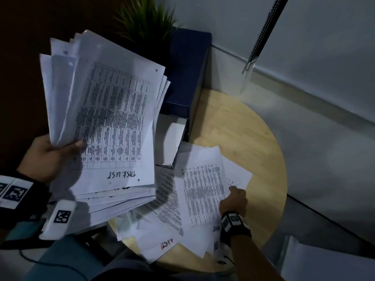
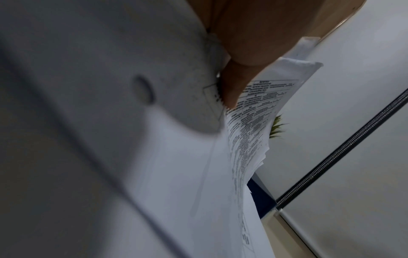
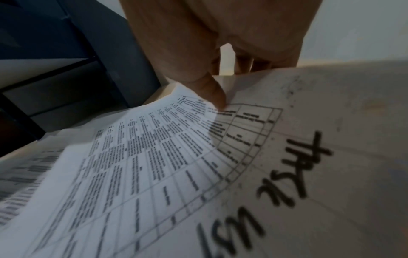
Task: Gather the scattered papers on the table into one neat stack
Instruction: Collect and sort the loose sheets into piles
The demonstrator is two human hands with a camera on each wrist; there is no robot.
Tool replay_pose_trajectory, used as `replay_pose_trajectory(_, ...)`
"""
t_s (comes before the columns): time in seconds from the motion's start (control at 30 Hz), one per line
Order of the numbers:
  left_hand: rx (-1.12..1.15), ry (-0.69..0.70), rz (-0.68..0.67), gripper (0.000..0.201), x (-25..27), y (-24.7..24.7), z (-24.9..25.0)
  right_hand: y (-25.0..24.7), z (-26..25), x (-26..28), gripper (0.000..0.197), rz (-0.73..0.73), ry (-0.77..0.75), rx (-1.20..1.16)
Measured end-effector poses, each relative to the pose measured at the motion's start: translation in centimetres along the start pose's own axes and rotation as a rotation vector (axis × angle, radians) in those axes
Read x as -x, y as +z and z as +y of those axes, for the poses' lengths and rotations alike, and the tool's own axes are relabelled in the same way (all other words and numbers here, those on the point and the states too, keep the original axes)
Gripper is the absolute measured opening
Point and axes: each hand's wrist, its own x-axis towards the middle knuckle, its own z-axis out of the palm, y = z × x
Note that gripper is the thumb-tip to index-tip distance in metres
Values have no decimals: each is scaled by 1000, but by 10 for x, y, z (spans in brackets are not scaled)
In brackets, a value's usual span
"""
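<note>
**Half gathered: bundle aloft, loose sheets underneath**

Nearest, left hand point(image 1: 45, 157) clamped on the lower corner of a thick bundle of papers point(image 1: 109, 122), thumb on the printed face, fingers behind; held high and tilted, probably to keep it off the sheets below and leave room for adding more. Edges fanned and uneven, so not yet a neat stack. In the left wrist view, thumb pressed on the top sheet, pages splaying past it.

Lower and to the right, right hand point(image 1: 234, 200) down on the loose papers point(image 1: 194, 191) spread over the round wooden bench point(image 1: 253, 138). In the right wrist view, thumb and fingers pinching the edge of a printed sheet point(image 3: 167, 157), its far end curling upward; likely the next one for the bundle. Beside it, a sheet with handwritten marker lettering point(image 3: 293, 183), lying flat.

Further back, a dark blue box point(image 1: 186, 78) standing on the bench, overlapped by a few papers at its foot. Behind that, a green plant point(image 1: 146, 21) against the wall.
</note>
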Motion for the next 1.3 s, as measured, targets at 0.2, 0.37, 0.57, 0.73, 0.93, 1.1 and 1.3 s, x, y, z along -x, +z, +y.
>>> replay_pose_trajectory(0.2, 58, -21, 5, 17, 7, 0, -11, 3, -26, -12, 40, -203, -298, -1)
replay_pose_trajectory(0.37, 53, -2, -18, 17, 17, 3, -14, 30, -61, -4, 50, -333, -546, 304)
replay_pose_trajectory(0.57, 31, 27, -45, 23, 24, 4, -16, 48, -67, 7, 89, -316, -551, 507)
replay_pose_trajectory(0.73, 32, 14, -36, 21, 27, 5, -20, 36, -75, 2, 96, -333, -450, 533)
replay_pose_trajectory(0.93, 32, 26, -54, 20, 26, 8, -14, 21, -67, 11, 60, -455, -441, 370)
replay_pose_trajectory(1.1, 27, 36, -90, 11, 24, 11, -9, -2, -48, 18, 54, -524, -379, 251)
replay_pose_trajectory(1.3, 76, 34, -97, 9, 23, 24, 1, -68, 15, 7, 53, -284, -135, -79)
